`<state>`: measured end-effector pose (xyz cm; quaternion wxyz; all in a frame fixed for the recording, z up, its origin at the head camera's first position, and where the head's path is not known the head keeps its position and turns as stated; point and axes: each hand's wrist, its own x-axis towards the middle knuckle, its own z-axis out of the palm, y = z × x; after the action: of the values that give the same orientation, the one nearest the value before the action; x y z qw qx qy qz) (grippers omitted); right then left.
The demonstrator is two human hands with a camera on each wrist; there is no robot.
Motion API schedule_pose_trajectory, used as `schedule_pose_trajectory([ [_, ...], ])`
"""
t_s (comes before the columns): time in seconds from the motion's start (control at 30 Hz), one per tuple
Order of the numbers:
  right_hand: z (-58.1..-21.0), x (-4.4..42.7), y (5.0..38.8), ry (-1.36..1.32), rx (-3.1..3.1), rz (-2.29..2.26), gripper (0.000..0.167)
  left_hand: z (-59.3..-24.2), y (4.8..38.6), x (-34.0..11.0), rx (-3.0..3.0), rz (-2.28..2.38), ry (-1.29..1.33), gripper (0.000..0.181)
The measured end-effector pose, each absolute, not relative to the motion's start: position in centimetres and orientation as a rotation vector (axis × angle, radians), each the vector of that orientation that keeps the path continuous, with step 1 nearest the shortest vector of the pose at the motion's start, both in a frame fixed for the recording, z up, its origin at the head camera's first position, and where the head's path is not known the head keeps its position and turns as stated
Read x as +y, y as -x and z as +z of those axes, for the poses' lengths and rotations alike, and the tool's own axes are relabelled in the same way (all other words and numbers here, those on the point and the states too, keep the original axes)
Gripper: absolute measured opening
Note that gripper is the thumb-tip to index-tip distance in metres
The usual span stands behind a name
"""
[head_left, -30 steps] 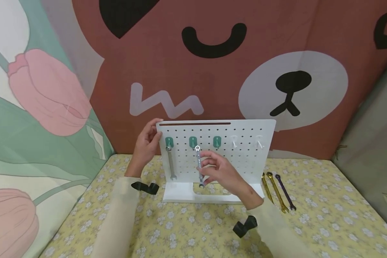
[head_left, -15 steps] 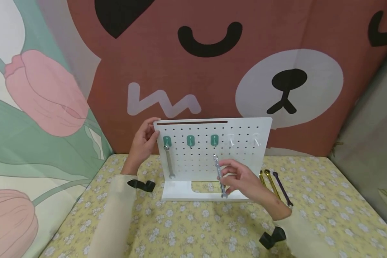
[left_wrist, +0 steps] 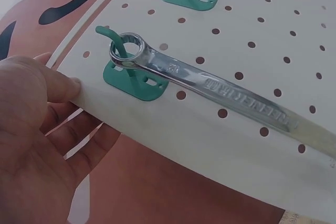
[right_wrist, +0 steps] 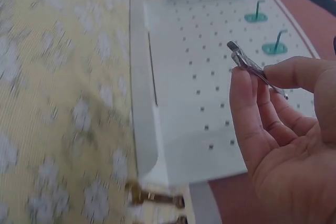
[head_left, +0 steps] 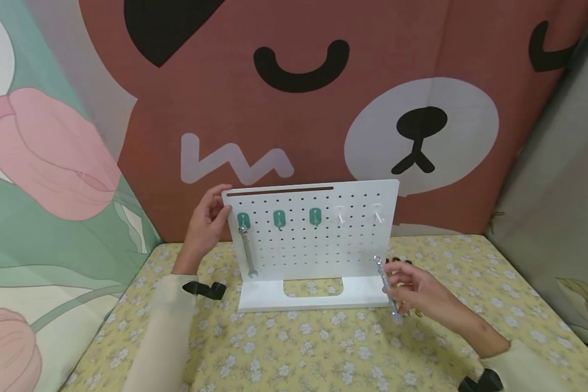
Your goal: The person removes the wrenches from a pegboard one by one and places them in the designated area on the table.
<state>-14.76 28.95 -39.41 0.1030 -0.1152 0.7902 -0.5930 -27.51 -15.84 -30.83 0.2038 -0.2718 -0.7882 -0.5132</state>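
My left hand [head_left: 203, 231] pinches the upper left corner of a white pegboard [head_left: 294, 250], thumb on the front face and fingers behind, as the left wrist view shows. A silver combination wrench [left_wrist: 210, 85] hangs there by its ring end on a green hook [left_wrist: 113, 36]. Past the board's lower right edge, my right hand [head_left: 423, 294] holds another silver combination wrench [head_left: 386, 286] between thumb and fingers, ring end up. In the right wrist view this wrench [right_wrist: 249, 66] is seen nearly end-on.
Two more green hooks, one at the middle [head_left: 279, 219] and one right of it [head_left: 316, 216], carry nothing. Farther right are two white hooks [head_left: 377, 214]. Gold wrenches [right_wrist: 157, 198] lie on the flowered tablecloth [head_left: 313, 354] right of the board, mostly hidden behind my right hand.
My right hand has carried the silver wrench rightward and down, from before the middle green hook to beyond the board's right side. My left hand keeps its grip on the corner.
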Motion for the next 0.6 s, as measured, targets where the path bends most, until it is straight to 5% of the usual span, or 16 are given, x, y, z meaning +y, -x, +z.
schedule_pose_trajectory([
  [0.6, -42.7, 37.5, 17.2, 0.067, 2.516, -1.571, 0.063, -30.8, 27.5, -15.9, -2.160, -1.459, 0.807, 0.041],
])
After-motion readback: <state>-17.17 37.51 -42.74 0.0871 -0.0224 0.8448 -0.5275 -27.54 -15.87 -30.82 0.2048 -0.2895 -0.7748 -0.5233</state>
